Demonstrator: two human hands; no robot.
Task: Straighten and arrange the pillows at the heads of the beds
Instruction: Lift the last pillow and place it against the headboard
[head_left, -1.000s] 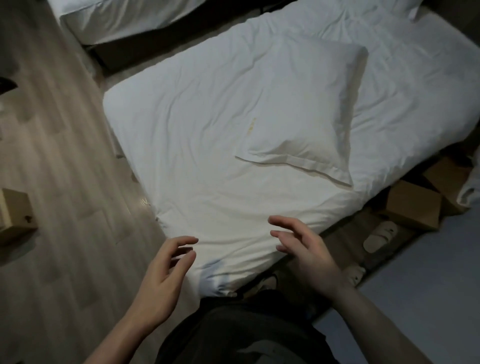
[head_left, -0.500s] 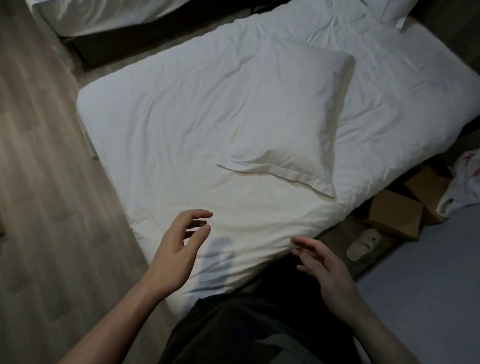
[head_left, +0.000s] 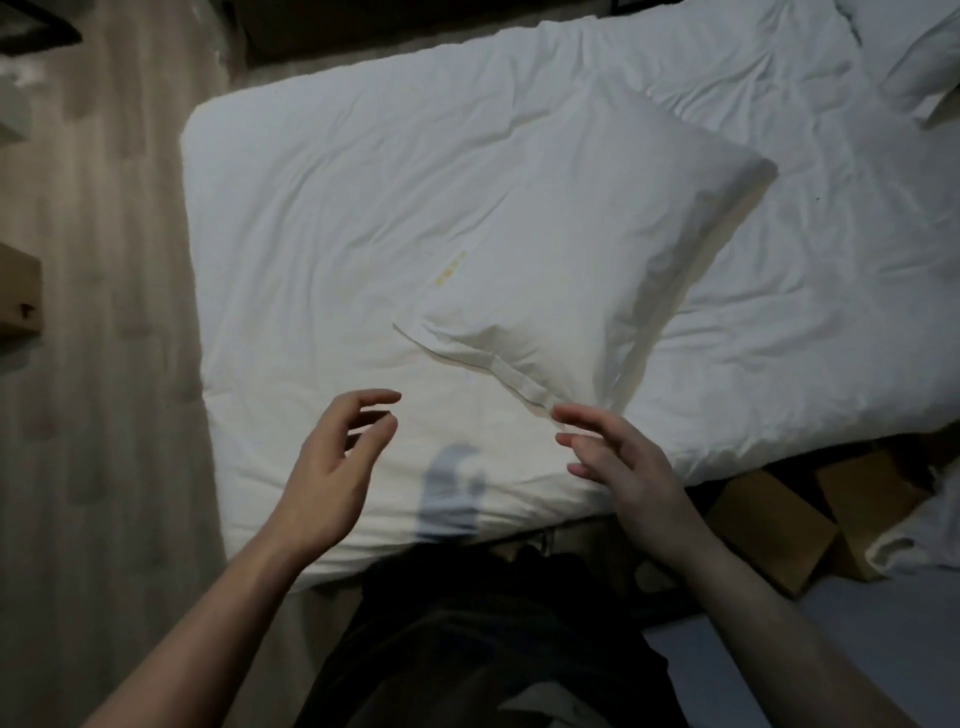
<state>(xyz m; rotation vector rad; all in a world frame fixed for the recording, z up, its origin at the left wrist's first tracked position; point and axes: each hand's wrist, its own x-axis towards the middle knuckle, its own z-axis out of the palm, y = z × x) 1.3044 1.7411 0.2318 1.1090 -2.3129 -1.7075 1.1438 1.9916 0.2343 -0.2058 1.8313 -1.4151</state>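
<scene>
Just beyond the right hand (head_left: 626, 462), a white pillow (head_left: 587, 249), lying askew on the bed (head_left: 322, 218), its flanged near corner almost at the right fingertips (head_left: 563, 413); whether touching, hard to tell. Right hand open, fingers loosely extended, gripping nothing. Left hand (head_left: 332, 467) beside it, apart, also open, fingers gently curved, hovering above the wrinkled white sheet and holding nothing. Far past both hands, toward the upper right, part of a second pillow (head_left: 919, 67) at the bed's corner. To the right of the right hand, cardboard boxes (head_left: 774, 525) on the floor beside the bed. Left of the left hand, wood floor (head_left: 104, 415).
</scene>
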